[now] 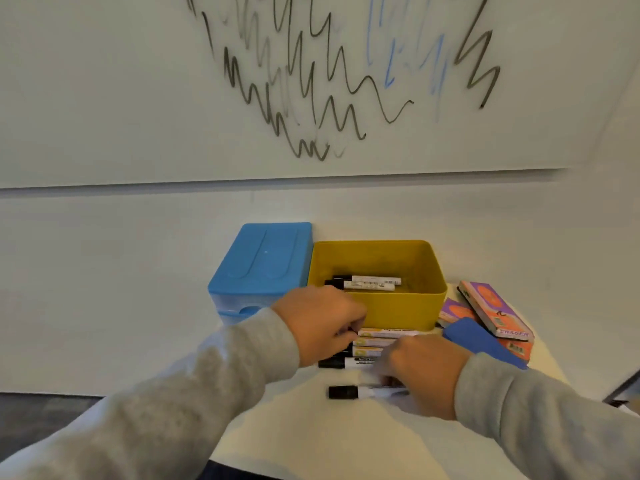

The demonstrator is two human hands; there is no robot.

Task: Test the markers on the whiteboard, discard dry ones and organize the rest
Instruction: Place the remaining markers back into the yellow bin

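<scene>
Head view: left hand (320, 323) reaches fwd, knuckles up, fingers curled onto cap ends of the marker row (372, 344) lying on the table (311, 438) just in front of the yellow bin (398, 306). Right hand (420, 372) palm-down, blurred, over a lone marker (349, 392) nearer the body; grip – can't tell. Two markers (370, 283) lie inside the bin. Scribbles on whiteboard (104, 98) above. Blue box (263, 261) left of bin, touching it; erasers (495, 313) to the right.

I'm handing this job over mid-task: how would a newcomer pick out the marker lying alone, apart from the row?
Find the yellow bin on the table below the scribbled whiteboard. In front of it lies a row of markers between the two hands. The lone marker lies nearer the viewer, separated from that row, black cap pointing left, with the right hand over its white barrel.
</scene>
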